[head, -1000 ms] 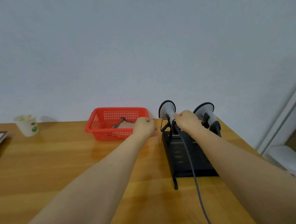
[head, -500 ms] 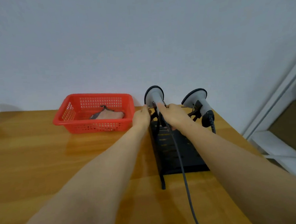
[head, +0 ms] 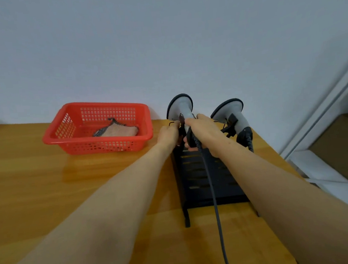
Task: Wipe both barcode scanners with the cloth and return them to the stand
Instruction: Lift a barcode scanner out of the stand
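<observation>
the first scanner (head: 180, 107), grey with a dark rim, is seated head-up in the black stand (head: 202, 171) at the far right of the tabletop (head: 49, 192). its handle is wrapped by the right grip (head: 203, 133), fingers curled round it, and its grey cable (head: 213, 195) is trailed down over the stand towards the viewer. the left grip (head: 169, 134) is laid against the stand's upper left edge, just beside that handle; whether anything is clasped there cannot be told. the second scanner (head: 230, 112) is lodged beside the first and is touched by neither hand. the cloth (head: 118, 132) is left folded in the red basket (head: 70, 139), well apart from both hands. the task is judged to be at its very start: no wiping is under way, and the first scanner is apparently about to be lifted out. both wipes and both returns are left to be done.
</observation>
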`<act>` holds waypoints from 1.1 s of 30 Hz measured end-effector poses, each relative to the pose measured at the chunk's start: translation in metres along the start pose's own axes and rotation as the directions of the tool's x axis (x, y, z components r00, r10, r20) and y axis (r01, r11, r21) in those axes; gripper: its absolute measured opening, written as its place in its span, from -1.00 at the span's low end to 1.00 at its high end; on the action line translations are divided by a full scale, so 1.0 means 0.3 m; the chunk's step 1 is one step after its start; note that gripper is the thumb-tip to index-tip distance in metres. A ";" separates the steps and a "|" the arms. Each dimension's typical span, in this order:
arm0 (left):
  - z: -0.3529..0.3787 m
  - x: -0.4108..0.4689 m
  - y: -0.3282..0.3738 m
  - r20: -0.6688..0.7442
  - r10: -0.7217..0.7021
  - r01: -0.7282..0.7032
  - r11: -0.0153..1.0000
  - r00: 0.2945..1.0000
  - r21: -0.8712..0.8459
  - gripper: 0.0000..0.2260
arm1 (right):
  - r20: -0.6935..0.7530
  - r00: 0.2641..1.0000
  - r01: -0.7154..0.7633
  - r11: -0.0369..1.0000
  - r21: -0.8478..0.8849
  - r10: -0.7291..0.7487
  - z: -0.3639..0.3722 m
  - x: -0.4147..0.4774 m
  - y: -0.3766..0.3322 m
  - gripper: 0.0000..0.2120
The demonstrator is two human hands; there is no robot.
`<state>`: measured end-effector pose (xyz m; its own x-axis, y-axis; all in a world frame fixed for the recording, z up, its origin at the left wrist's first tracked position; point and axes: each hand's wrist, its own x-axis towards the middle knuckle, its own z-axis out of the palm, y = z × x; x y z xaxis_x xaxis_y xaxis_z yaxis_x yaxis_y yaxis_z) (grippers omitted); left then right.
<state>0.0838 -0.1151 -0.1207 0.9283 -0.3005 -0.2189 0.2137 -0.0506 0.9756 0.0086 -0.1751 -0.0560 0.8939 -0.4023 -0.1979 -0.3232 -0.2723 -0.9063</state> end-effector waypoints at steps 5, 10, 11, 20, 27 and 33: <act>0.022 0.006 -0.012 0.014 0.031 -0.032 0.998 0.999 0.054 -0.53 | -0.017 0.999 -0.035 0.999 0.003 0.035 -0.014 -0.009 0.007 -0.82; 0.029 0.009 -0.024 -0.017 0.099 -0.096 0.987 0.995 0.130 -0.48 | -0.011 0.999 -0.046 0.998 0.048 0.046 -0.004 -0.003 0.007 -0.73; 0.033 0.013 -0.028 -0.029 0.109 -0.104 0.985 0.994 0.140 -0.46 | -0.013 0.999 -0.040 0.998 0.040 0.040 -0.006 -0.004 0.006 -0.68; 0.011 0.031 -0.011 0.035 0.045 -0.048 0.996 0.998 0.075 -0.62 | -0.071 0.989 0.117 0.982 -0.151 -0.129 -0.002 0.005 0.016 -0.49; 0.024 0.032 -0.003 0.003 0.043 -0.044 0.992 0.999 0.115 -0.60 | -0.083 0.996 0.031 0.989 -0.147 -0.044 -0.007 0.000 0.004 -0.49; 0.036 0.027 -0.020 0.000 0.082 -0.081 0.992 0.997 0.097 -0.57 | -0.158 0.986 0.010 0.968 -0.249 -0.051 -0.004 -0.002 -0.015 -0.43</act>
<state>0.0867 -0.1276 -0.1282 0.9426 -0.3038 -0.1384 0.1070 -0.1178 0.9873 0.0092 -0.1749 -0.0514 0.8487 -0.5210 -0.0903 -0.3817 -0.4854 -0.7866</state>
